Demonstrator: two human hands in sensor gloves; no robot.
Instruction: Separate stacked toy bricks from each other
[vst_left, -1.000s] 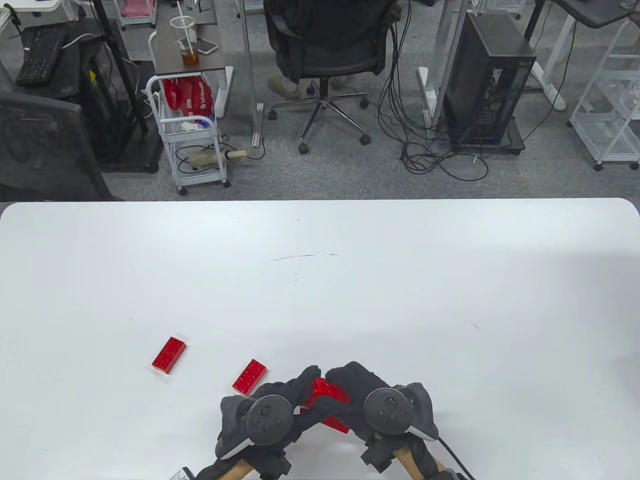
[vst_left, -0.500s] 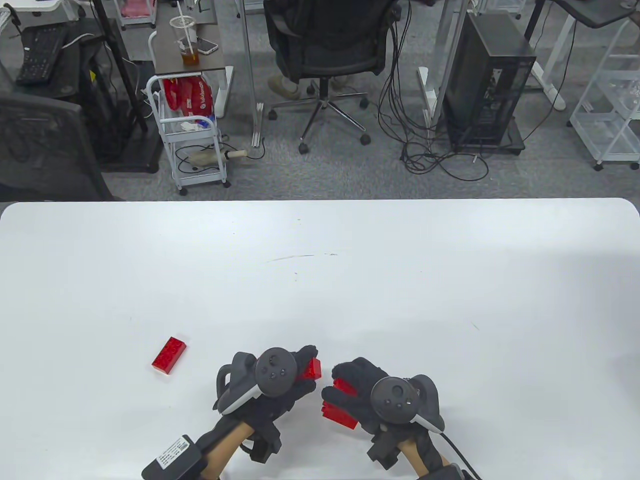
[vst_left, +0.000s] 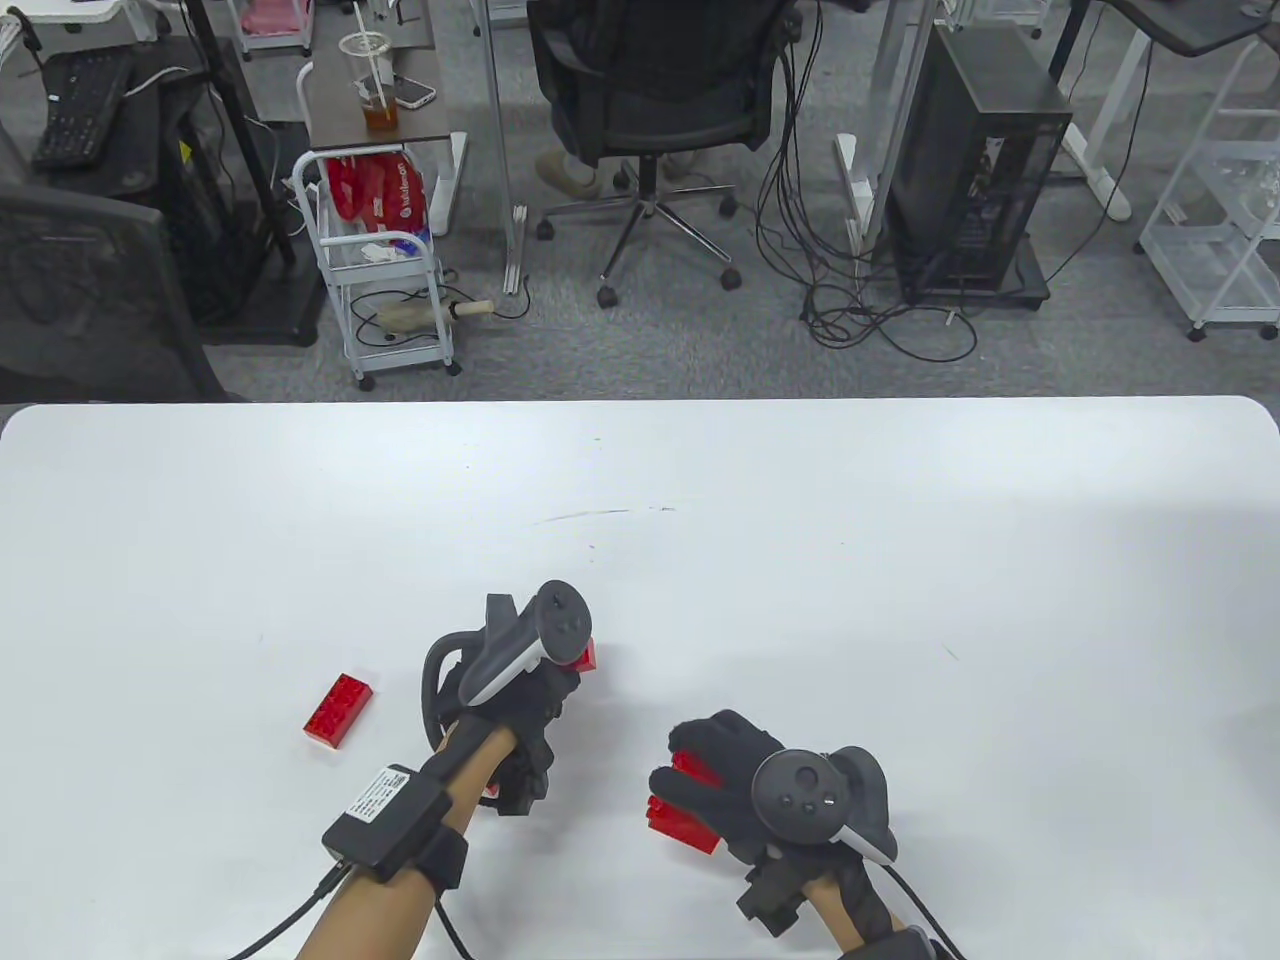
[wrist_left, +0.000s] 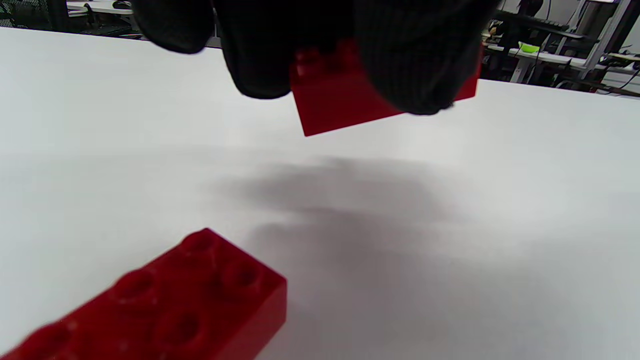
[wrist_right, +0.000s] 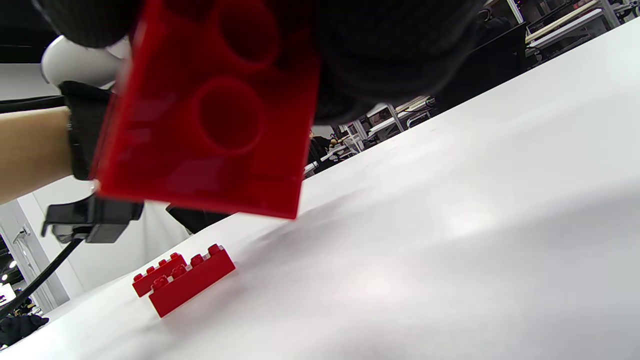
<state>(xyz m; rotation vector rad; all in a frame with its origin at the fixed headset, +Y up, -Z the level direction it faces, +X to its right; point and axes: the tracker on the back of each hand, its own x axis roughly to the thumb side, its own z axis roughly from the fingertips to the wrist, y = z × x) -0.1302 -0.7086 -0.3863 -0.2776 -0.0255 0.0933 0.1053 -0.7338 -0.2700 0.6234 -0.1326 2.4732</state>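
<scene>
Two gloved hands, well apart: left hand (vst_left: 520, 690) pinching one glossy studded brick (wrist_left: 345, 95), right hand (vst_left: 735, 790) gripping remaining red stack (vst_left: 685, 815). Loose brick (vst_left: 338, 710) left of left hand; smooth white table (vst_left: 900, 560) wide beyond fingertips.

White lettering is showing on the red bag (vst_left: 385, 195) in the cart, too small to read surely. A label is sitting on the wrist box (vst_left: 385, 822), behind the left fingers; its print is illegible.
</scene>
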